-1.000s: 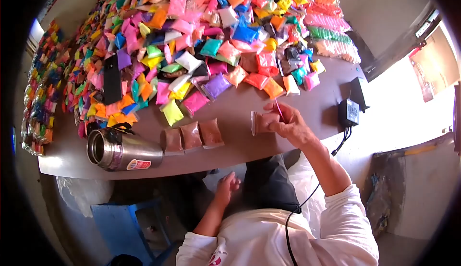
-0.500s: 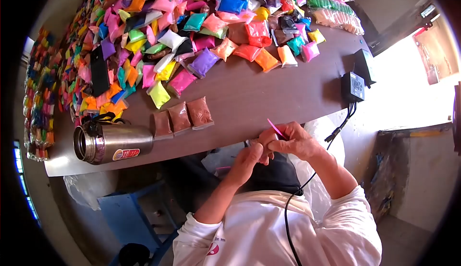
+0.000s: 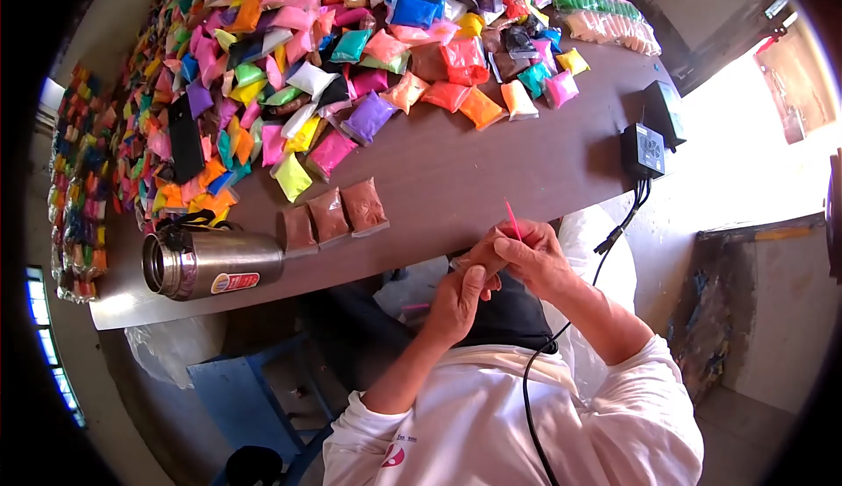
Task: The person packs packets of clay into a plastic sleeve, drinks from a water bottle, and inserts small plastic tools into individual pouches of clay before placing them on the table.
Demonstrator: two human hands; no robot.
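Near the table's front edge, a brown packet [image 3: 484,253] is held between both my hands. My left hand [image 3: 459,300] is closed on its lower side, thumb on top. My right hand [image 3: 537,260] grips the packet's other side, and a thin pink stick [image 3: 512,220] points up from its fingers. What kind of stick it is, I cannot make out. Three brown clay-like packets [image 3: 330,216] lie in a row on the table to the left of my hands.
A steel flask [image 3: 210,262] lies on its side at the table's left front. Behind is a large heap of colourful packets [image 3: 368,117], with a black phone [image 3: 184,139] on it. A small black box [image 3: 643,151] with cables sits at the right edge. A blue chair [image 3: 237,398] stands below.
The pink stick has turned from slanting left to nearly upright, and my right hand has shifted slightly. The packet is tilted differently between my hands. The whole view has moved a little.
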